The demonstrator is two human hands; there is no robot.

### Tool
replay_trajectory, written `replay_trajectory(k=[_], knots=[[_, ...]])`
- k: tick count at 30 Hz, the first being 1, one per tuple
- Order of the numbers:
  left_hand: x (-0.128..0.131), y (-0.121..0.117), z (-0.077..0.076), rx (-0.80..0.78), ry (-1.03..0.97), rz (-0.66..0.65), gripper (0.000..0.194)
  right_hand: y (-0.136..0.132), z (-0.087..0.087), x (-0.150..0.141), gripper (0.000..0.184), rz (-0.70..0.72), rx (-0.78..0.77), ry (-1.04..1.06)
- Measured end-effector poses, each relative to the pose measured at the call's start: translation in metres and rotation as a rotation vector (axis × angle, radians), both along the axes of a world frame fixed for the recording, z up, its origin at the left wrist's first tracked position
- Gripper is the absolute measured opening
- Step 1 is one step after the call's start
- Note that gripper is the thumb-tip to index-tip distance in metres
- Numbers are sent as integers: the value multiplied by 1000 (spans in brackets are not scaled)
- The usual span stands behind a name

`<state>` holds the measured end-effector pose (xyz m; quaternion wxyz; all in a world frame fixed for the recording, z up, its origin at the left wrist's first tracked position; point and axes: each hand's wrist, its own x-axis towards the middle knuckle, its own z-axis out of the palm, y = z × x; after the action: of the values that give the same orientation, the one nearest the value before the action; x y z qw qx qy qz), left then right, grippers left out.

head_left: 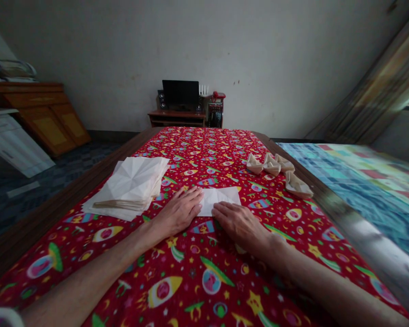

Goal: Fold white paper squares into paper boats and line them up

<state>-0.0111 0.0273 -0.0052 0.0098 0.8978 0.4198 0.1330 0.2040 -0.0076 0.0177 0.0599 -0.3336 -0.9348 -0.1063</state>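
A white sheet of creased paper (pixel 221 195), folded to a small rectangle, lies on the red patterned cloth in front of me. My left hand (pixel 184 208) rests flat over its left end, fingers stretched out. On the lower right edge of the paper lies my right hand (pixel 240 222), its fingers extended and pressing lightly down. To the left sits a stack of creased white paper sheets (pixel 132 179), fanned unevenly. Several folded paper boats (pixel 271 164) stand at the right side, one of them (pixel 298 185) closer to me. The paper under my fingers is partly hidden.
The red cloth (pixel 211 290) covers a long table with a dark wooden edge (pixel 371 240). Beyond it stand a monitor (pixel 181 94) and a small desk (pixel 177 116) by the wall. A bed (pixel 361 181) is on the right, cabinets (pixel 44 113) on the left.
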Motion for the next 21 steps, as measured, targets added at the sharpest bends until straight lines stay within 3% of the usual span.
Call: replay_trajectory(k=[3,8,11,14,16,21], knots=[[-1,0,1,-4,-20,-29,45,-3,-3,-1,23,0,26,3],[-4,-5,8,-39,-32,-117,46,-3,-6,4,15,-58,17,73],[-6,-5,9,-31,-37,-167,52,2,-7,14,20,43,67,235],[-8,0,5,21,-61,-158,43,9,-10,25,23,206,86,430],[-10,3,3,57,-72,-165,39,14,-14,30,21,244,48,535],[-12,-3,6,135,-93,-289,32,23,-21,37,18,133,-22,615]])
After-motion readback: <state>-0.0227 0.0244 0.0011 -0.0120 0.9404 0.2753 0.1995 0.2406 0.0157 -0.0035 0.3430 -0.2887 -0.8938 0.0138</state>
